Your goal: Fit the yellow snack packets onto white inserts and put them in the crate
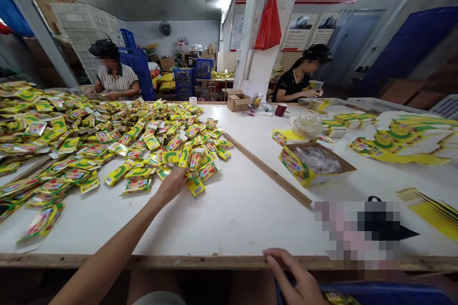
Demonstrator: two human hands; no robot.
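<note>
My left hand (pixel 174 184) reaches over the white table to the near right edge of a big heap of small yellow-and-green cartons (pixel 132 143). Its fingers are closed at the end of one small carton (pixel 193 174); part of the grip is hidden by the hand itself. Just below that lies another small carton (pixel 196 187), flat on the table. At the table's front edge is my right hand (pixel 295 274), its thumb and forefinger apart and nothing between them. Under it, a blue crate (pixel 386 290) shows some cartons inside.
A wooden strip (pixel 268 169) lies slantwise on the table (pixel 229 219). Right of it stand an open display box (pixel 315 164) holding clear plastic and stacks of flat printed card (pixel 404 140). Two people (pixel 116 81) work across the table, one at left, one at right.
</note>
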